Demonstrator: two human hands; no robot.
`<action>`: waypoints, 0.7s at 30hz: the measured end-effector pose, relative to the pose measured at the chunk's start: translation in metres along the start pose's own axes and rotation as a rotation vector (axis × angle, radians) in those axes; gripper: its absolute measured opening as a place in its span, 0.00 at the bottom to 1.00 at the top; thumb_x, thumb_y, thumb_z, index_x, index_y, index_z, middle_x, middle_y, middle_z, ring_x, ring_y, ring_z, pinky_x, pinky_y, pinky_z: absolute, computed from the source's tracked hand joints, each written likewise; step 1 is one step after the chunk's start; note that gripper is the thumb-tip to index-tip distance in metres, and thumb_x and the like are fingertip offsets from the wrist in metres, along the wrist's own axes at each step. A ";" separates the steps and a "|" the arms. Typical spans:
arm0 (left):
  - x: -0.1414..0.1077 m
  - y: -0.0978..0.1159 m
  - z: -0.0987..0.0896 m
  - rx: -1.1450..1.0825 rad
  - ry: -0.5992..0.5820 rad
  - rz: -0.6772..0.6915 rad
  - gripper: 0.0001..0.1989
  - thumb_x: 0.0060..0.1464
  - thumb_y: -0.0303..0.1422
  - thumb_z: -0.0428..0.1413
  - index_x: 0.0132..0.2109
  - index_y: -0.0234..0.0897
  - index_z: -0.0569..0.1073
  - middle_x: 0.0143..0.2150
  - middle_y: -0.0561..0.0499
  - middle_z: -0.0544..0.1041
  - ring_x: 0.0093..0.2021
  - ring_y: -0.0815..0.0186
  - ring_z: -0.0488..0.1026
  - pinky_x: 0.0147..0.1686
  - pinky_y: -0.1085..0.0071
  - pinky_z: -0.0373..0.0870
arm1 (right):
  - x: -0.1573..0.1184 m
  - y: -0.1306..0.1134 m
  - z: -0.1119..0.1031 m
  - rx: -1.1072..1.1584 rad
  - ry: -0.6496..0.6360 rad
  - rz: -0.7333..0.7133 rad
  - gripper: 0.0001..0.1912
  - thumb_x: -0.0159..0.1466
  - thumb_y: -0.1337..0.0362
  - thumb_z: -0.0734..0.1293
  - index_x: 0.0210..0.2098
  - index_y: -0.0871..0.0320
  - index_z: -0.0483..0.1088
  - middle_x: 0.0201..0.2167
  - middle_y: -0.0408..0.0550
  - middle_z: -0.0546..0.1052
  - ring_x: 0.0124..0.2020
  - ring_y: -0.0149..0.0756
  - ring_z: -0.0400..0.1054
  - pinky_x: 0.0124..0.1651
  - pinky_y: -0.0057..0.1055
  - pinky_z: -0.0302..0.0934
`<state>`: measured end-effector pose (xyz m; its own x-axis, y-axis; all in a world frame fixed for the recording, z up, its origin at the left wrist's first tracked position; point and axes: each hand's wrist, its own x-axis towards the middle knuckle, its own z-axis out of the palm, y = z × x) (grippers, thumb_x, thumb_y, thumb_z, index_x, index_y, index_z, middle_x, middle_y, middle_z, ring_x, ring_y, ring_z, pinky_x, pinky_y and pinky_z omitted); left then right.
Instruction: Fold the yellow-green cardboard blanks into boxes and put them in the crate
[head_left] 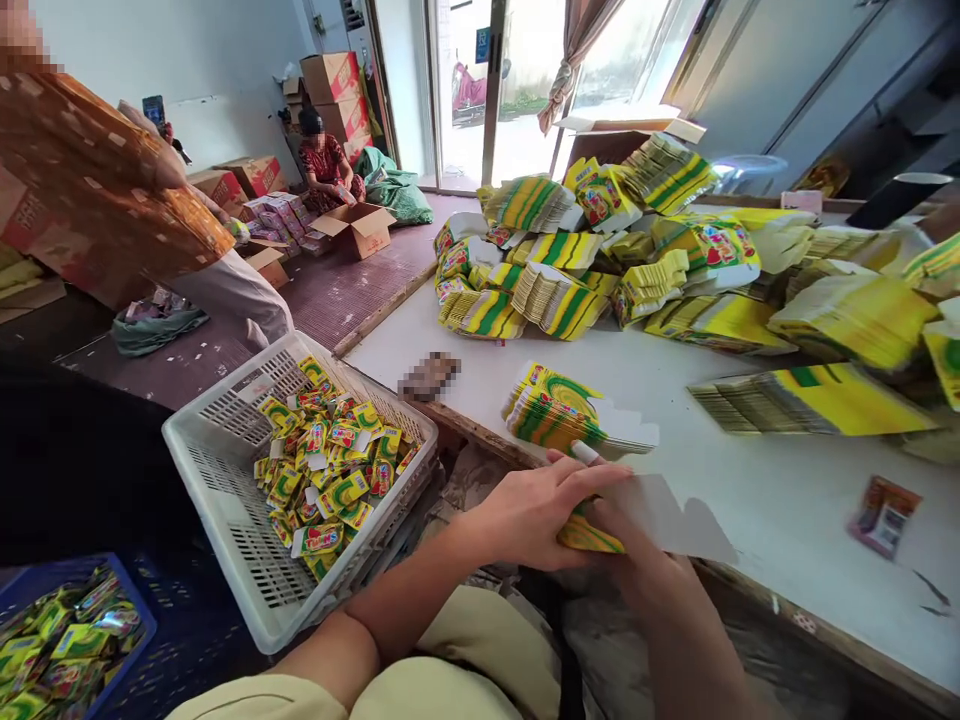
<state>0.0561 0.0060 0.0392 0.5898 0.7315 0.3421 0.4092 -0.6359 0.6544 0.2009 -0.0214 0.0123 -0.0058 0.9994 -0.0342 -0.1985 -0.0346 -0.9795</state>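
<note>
Pale-yellow clothing (487,640) bulged closest, below the worker's arms. Between them, the left hand (529,515) and right hand (637,535) pinched a yellow printed carton (592,536) at the near edge of the white table (787,500), just short of a stack of flattened cartons (551,415). From where I stood it seemed light, springy card, likely slick and easily creased, best taken by its folded edges. Its long axis ran roughly sideways, a blurred white panel (675,515) pointing to the worker's right

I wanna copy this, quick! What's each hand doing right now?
Left hand: holding a yellow carton.
Right hand: holding that same carton, fingers partly hidden.
</note>
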 end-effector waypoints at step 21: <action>0.004 -0.013 -0.009 0.054 0.272 -0.240 0.27 0.45 0.38 0.67 0.51 0.40 0.67 0.48 0.46 0.72 0.49 0.56 0.71 0.50 0.58 0.70 | 0.004 0.012 -0.028 -0.731 0.158 -0.672 0.33 0.67 0.65 0.64 0.70 0.48 0.51 0.70 0.53 0.57 0.68 0.48 0.55 0.64 0.48 0.59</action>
<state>0.0469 0.0198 0.0381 0.2689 0.8956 0.3544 0.5539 -0.4448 0.7038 0.2258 -0.0181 -0.0049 0.0272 0.8019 0.5968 0.5377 0.4916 -0.6850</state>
